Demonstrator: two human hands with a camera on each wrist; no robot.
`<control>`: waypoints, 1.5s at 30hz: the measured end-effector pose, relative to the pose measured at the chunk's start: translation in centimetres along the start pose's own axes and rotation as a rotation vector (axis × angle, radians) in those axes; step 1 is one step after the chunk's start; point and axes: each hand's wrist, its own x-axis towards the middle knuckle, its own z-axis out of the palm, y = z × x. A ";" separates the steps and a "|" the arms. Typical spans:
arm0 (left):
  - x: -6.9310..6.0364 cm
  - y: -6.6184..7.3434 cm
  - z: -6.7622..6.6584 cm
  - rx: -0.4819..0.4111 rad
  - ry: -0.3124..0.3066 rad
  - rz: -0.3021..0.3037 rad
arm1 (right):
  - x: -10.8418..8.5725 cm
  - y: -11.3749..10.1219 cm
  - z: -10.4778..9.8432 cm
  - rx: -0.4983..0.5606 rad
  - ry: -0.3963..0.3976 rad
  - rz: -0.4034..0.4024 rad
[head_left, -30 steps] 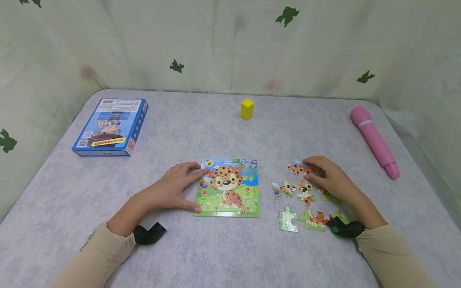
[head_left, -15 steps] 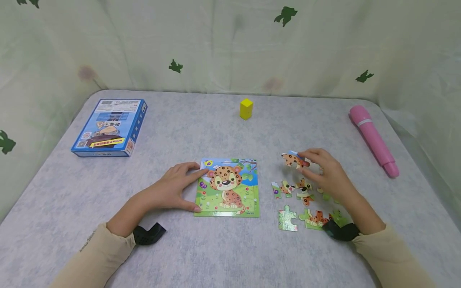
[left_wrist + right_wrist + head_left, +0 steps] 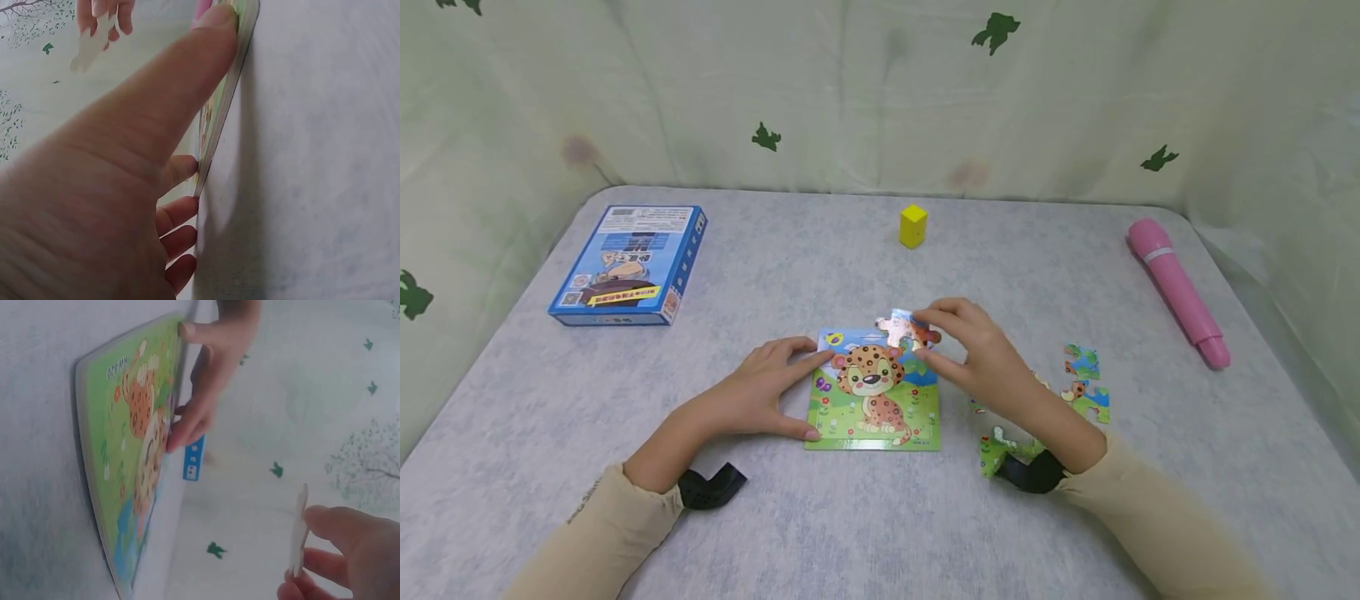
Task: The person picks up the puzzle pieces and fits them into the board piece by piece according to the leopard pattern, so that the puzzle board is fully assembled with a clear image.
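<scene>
The puzzle board (image 3: 842, 433), with a spotted leopard cub on green and blue, lies flat at the table's middle. My left hand (image 3: 745, 396) rests on its left side, thumb at the lower corner and index finger on the upper edge. Between thumb and fingers my right hand (image 3: 981, 350) pinches a jigsaw piece (image 3: 898, 327), raised over the board's upper right corner. The right wrist view shows that piece (image 3: 299, 534) nearly edge-on, apart from the board. Loose jigsaw pieces (image 3: 1082, 361) lie to the right, some hidden by the right forearm.
A blue box (image 3: 625, 267) lies at the back left. At the back middle stands a small yellow block (image 3: 913, 227). A pink rod with a white ring (image 3: 1180, 292) lies at the right. Patterned cloth (image 3: 865, 92) hangs behind the table (image 3: 790, 533).
My right hand has lifted the jigsaw piece from the loose pieces and carried it left to the board's upper right corner. The left hand and board stay in place.
</scene>
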 end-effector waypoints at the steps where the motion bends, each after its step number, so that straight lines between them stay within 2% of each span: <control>1: 0.0 0.0 0.0 0.005 0.004 0.004 | 0.3 -0.1 0.6 0.010 -0.013 0.005; 3: 0.0 -0.1 0.1 0.013 0.015 0.016 | 0.9 -0.2 1.7 0.017 -0.051 0.028; 6: 0.0 -0.1 0.1 0.013 0.027 0.027 | 1.3 0.2 3.2 0.008 -0.137 0.108; 9: 0.0 0.1 0.0 0.007 0.015 0.017 | 1.3 0.8 4.1 -0.015 -0.222 0.180; 12: 0.0 0.3 -0.1 0.014 -0.003 0.006 | 1.2 1.4 4.7 -0.037 -0.262 0.207; 19: 0.6 0.9 0.0 0.061 0.003 0.062 | 1.4 2.4 5.5 -0.108 -0.289 0.163; 28: 1.4 1.7 -0.3 0.109 0.004 0.048 | 1.7 2.6 5.8 -0.155 -0.290 0.098; 34: 2.1 1.9 -0.5 0.160 -0.023 0.045 | 1.9 2.3 5.6 -0.195 -0.327 0.111; 40: 2.2 2.0 -0.5 0.170 -0.031 0.029 | 1.9 2.1 5.1 -0.132 -0.419 0.188; 43: 2.2 2.0 -0.5 0.153 -0.026 0.027 | 1.7 2.0 4.7 -0.050 -0.455 0.252; 45: 2.2 2.0 -0.5 0.145 -0.020 0.029 | 1.5 1.8 4.2 0.019 -0.447 0.292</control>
